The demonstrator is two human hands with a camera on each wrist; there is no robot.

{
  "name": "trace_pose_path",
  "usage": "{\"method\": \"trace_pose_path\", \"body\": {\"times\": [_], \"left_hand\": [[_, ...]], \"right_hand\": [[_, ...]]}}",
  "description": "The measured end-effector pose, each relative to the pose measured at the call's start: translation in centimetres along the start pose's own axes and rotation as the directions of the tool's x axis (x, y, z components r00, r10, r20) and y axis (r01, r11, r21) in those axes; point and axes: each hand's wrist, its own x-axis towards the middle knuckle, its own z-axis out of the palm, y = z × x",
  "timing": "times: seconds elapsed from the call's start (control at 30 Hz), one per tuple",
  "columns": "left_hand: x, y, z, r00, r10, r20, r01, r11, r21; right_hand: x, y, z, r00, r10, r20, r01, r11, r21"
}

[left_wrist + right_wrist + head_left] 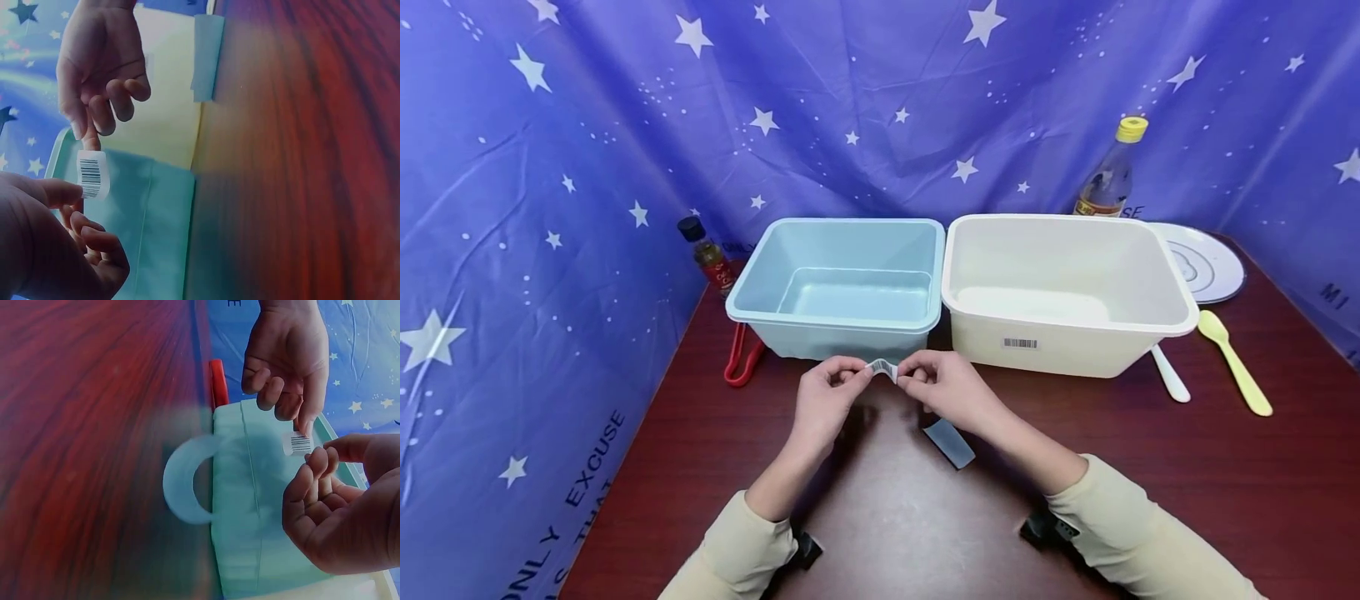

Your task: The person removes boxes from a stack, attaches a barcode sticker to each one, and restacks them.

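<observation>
A white barcode sticker (882,367) is stretched between the two hands, bowed slightly upward in the middle. My left hand (831,400) pinches its left end between thumb and forefinger. At the other end, my right hand (951,387) grips the sticker the same way. Both hands are just in front of the light blue bin (842,340). The left wrist view shows the printed face of the barcode sticker (91,174). Below the right hand, a blue-grey strip (950,443) lies on the table; the right wrist view shows the strip (187,481) curved.
Beside the blue bin stands a cream bin (1052,354) bearing a barcode label (1020,343). Red-handled tongs (743,358) and a sauce bottle (711,260) are at left. A yellow-capped bottle (1108,179), white plate (1213,258), yellow spoon (1236,362) and white handle (1170,375) are at right.
</observation>
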Motion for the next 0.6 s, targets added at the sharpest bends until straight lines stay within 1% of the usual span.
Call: {"method": "trace_pose_path", "body": {"times": [0.23, 0.37, 0.47, 0.6], "left_hand": [[0.3, 0.0, -0.8, 0.998, -0.035, -0.042, 0.034, 0.999, -0.022], [0.4, 0.1, -1.1, 0.998, -0.050, -0.048, 0.048, 0.998, -0.045], [0.5, 0.1, -1.3, 0.997, -0.054, -0.049, 0.051, 0.997, -0.050], [0.6, 0.1, -1.4, 0.998, -0.043, -0.049, 0.041, 0.998, -0.041]], "right_hand": [[1.3, -0.3, 1.4, 0.998, -0.017, 0.058, 0.014, 0.999, 0.048], [1.8, -0.6, 2.1, 0.997, -0.017, 0.080, 0.012, 0.998, 0.056], [2.1, -0.7, 2.4, 0.996, -0.016, 0.091, 0.012, 0.999, 0.050], [2.4, -0.9, 2.5, 0.995, -0.008, 0.097, 0.003, 0.999, 0.053]]}}
